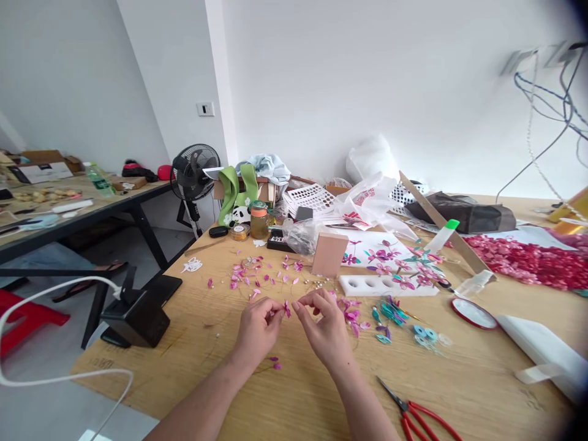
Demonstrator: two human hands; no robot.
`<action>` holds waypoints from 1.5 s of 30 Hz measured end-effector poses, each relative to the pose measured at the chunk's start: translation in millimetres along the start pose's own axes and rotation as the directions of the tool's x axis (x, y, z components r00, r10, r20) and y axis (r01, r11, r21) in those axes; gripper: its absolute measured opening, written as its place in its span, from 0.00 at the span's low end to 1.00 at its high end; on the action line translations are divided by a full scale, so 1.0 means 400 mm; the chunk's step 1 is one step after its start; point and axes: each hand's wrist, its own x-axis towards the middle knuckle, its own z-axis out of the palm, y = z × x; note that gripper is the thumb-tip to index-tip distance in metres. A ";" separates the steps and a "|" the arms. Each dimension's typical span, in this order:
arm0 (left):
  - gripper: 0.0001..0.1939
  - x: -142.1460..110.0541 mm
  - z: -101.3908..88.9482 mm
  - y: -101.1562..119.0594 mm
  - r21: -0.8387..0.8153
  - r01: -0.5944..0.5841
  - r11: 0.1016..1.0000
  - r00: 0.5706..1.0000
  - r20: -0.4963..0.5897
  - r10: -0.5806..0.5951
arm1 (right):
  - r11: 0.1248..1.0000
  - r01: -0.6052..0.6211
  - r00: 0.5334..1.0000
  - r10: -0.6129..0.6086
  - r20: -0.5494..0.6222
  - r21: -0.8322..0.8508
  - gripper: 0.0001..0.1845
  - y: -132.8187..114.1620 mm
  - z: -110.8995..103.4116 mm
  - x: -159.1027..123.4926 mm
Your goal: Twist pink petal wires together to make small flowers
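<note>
Both hands hover low over the wooden table (294,392), fingertips nearly meeting. My left hand (258,327) pinches a small magenta petal piece (286,308) between thumb and fingers. My right hand (324,327) is curled in a pinch beside it, touching the same piece or a thin wire on it; I cannot tell which. Loose pink petals (255,275) lie scattered just beyond the hands. Two more (275,363) lie under my left wrist. Teal petal pieces (388,315) and a pink cluster (351,312) sit right of my right hand.
Red-handled scissors (416,410) lie at the front right. A pink block (328,254), white foam strip (388,285), red-rimmed lid (473,312), jar (259,219) and a heap of red petals (528,260) stand further back. A black device (138,312) sits at the left edge.
</note>
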 end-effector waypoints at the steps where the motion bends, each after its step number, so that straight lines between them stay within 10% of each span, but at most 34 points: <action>1: 0.09 -0.002 0.001 -0.001 0.029 -0.017 0.999 1.000 -0.017 0.018 | 0.999 0.022 1.000 -0.022 -0.003 -0.030 0.13 -0.002 0.003 -0.003; 7: 0.09 0.000 -0.004 0.003 0.082 -0.049 0.995 0.993 -0.106 0.058 | 0.993 -0.121 0.990 0.120 0.073 0.009 0.18 -0.002 0.027 -0.012; 13: 0.08 0.002 -0.006 0.007 0.144 -0.074 0.987 0.988 -0.127 0.093 | 0.804 -0.508 0.853 0.420 0.310 0.309 0.22 0.000 0.037 -0.011; 28: 0.08 0.008 -0.001 0.011 -0.152 0.125 0.981 0.991 -0.019 -0.129 | 0.551 -0.679 0.734 0.510 0.448 0.484 0.20 0.018 0.046 -0.017; 33: 0.08 0.008 0.001 0.005 -0.147 0.132 0.980 0.990 -0.023 -0.137 | 0.716 -0.593 0.798 0.464 0.384 0.367 0.19 0.016 0.043 -0.014; 38: 0.08 -0.001 0.005 -0.009 0.070 -0.006 0.998 0.998 -0.069 0.011 | 0.960 -0.277 0.961 0.275 0.036 0.046 0.15 -0.005 0.045 -0.021; 45: 0.09 -0.007 0.011 -0.012 0.191 -0.150 0.970 0.986 -0.046 0.161 | 0.984 -0.044 0.999 0.038 -0.038 -0.171 0.08 -0.007 0.052 -0.035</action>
